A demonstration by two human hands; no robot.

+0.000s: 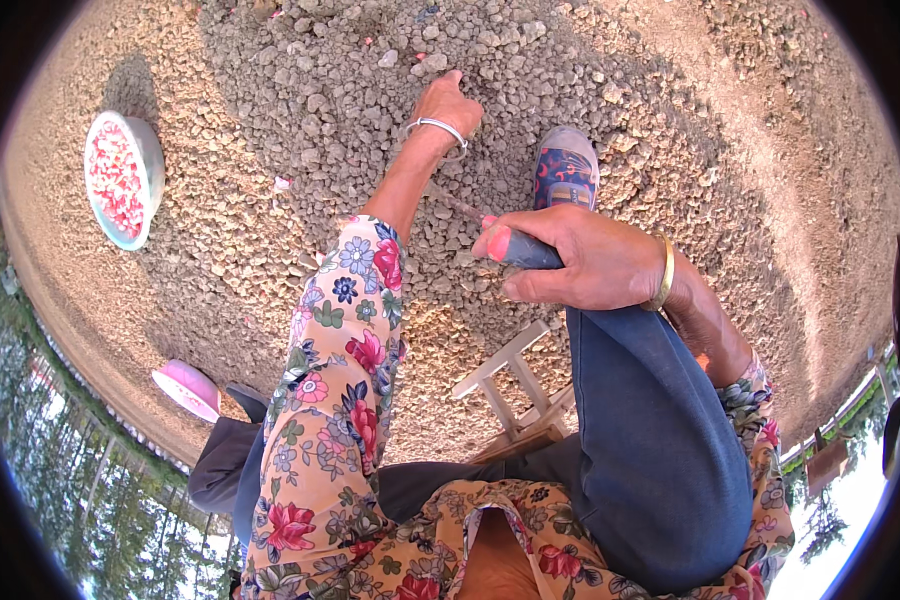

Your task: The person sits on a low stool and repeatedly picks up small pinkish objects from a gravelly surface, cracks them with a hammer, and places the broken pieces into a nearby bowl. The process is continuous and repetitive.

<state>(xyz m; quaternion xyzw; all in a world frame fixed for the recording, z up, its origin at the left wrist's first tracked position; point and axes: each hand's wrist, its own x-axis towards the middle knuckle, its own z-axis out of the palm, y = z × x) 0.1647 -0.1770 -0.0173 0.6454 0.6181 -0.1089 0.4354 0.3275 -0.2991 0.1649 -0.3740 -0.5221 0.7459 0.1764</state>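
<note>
My left hand (450, 105), with a silver bangle at the wrist, reaches down to the lumpy dry soil (330, 97). Its fingertips are at the ground, and whether they pinch anything cannot be told. Small pink-red pieces (421, 56) lie on the soil just beyond it. My right hand (577, 255), wearing a gold-coloured bangle, rests by my raised knee. It is closed around the dark handle with a pink end (525, 249) of a hand tool, whose thin metal shaft (454, 201) points towards my left wrist. The tool's far end is hidden behind my left forearm.
A pale bowl (154, 172) full of pink-and-white pieces stands at the left. A pink basin (206, 390) with similar pieces sits lower left, near another person's dark-clad leg (221, 461). My patterned shoe (566, 169) is on the soil. A small wooden stool (521, 382) is below me.
</note>
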